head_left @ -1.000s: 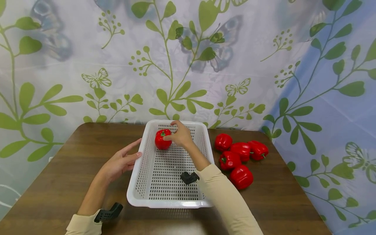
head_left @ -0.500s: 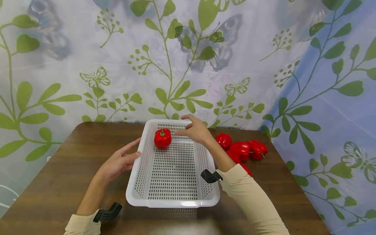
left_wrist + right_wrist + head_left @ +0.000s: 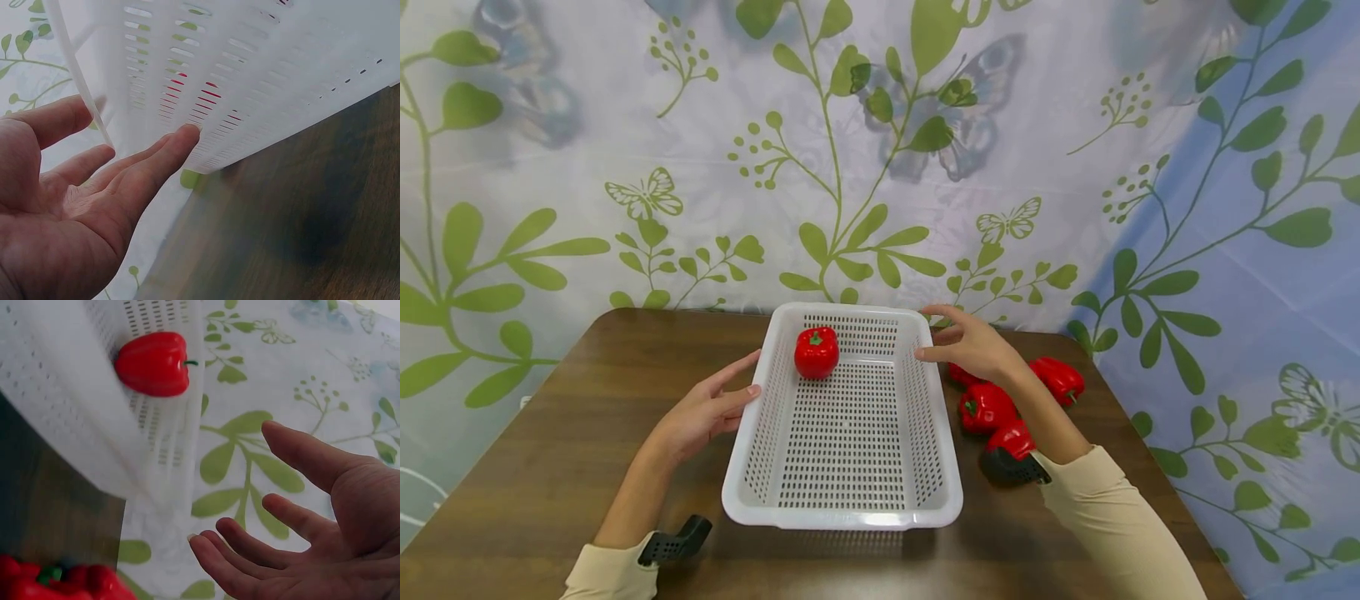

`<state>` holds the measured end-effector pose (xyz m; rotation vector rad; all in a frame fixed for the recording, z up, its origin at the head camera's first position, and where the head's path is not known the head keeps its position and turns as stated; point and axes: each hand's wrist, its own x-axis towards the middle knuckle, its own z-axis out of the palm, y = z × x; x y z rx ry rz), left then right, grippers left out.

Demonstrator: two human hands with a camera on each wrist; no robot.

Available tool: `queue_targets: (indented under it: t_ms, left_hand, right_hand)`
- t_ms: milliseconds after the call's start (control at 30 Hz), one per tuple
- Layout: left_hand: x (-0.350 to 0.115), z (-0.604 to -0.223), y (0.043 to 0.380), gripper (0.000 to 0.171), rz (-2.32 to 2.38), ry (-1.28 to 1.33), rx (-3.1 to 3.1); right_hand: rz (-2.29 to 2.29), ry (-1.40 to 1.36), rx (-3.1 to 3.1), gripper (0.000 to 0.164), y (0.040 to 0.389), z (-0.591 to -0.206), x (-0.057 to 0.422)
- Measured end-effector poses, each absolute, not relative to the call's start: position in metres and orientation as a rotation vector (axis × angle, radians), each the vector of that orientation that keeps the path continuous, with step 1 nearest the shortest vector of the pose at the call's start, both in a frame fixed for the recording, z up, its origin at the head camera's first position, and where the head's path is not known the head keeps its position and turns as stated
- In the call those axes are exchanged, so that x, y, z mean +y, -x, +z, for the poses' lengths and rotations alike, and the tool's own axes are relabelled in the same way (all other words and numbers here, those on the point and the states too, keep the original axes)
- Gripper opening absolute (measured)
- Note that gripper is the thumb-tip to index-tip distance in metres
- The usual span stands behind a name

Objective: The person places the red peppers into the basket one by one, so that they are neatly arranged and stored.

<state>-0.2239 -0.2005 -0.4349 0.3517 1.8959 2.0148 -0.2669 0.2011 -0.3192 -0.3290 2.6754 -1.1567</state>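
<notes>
Grip on the right is released: right hand (image 3: 973, 343) has thumb and fingers spread, holding nothing, by the far right corner of the white basket (image 3: 842, 522). Head view puts its thumb tip right at the basket rim; right wrist view shows all digits against the patterned cloth (image 3: 700, 167) instead, just beside the basket. Loose red peppers (image 3: 987, 408) bunch on the tabletop (image 3: 587, 400) right of the basket, under that hand; forearm (image 3: 1045, 408) hides some, so can't count them.

Left hand (image 3: 700, 417): grip slack, fingers nearly straight, touching the basket's left side at the rim. Left wrist view adds what head view hides: a fingertip (image 3: 190, 132) at the slotted outer wall, another digit reaching past the rim edge. How hard it presses, can't tell.

Single red pepper (image 3: 817, 352) sits inside the basket, far left corner, stem up. Both hands are off it. Right wrist view gives it in side profile, green stem sticking out, plus part of the loose bunch at lower left. Left wrist view has just red slivers showing through the wall slots.
</notes>
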Motion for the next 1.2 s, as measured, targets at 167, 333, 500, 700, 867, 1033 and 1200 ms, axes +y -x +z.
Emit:
queue_targets:
  t_ms: [167,333,500,700,867,1033,1200]
  left_hand:
    - [-0.201,-0.434,0.223,0.063,2.026,-0.341,1.892]
    - [-0.200,-0.434,0.224,0.063,2.032,-0.331,1.883]
    - [-0.199,-0.434,0.224,0.063,2.026,-0.335,1.883]
    - [-0.198,-0.435,0.224,0.062,2.020,-0.348,1.895]
    - [-0.198,-0.434,0.224,0.062,2.026,-0.323,1.887]
    - [-0.198,-0.434,0.226,0.063,2.035,-0.328,1.881]
    - [-0.199,-0.434,0.226,0.062,2.034,-0.308,1.902]
  right_hand:
    - [-1.135,0.286,2.637,0.075,0.260,-0.323,0.234]
    - [-1.085,0.279,2.607,0.075,0.254,-0.329,0.269]
    - [-1.073,0.311,2.544,0.074,0.248,-0.340,0.302]
    - [-1.059,0.333,2.437,0.071,0.242,-0.355,0.333]
    - [-1.128,0.354,2.311,0.072,0.238,-0.367,0.348]
    - [-1.104,0.379,2.280,0.069,0.236,-0.377,0.360]
    - [-1.093,0.410,2.239,0.071,0.233,-0.386,0.369]
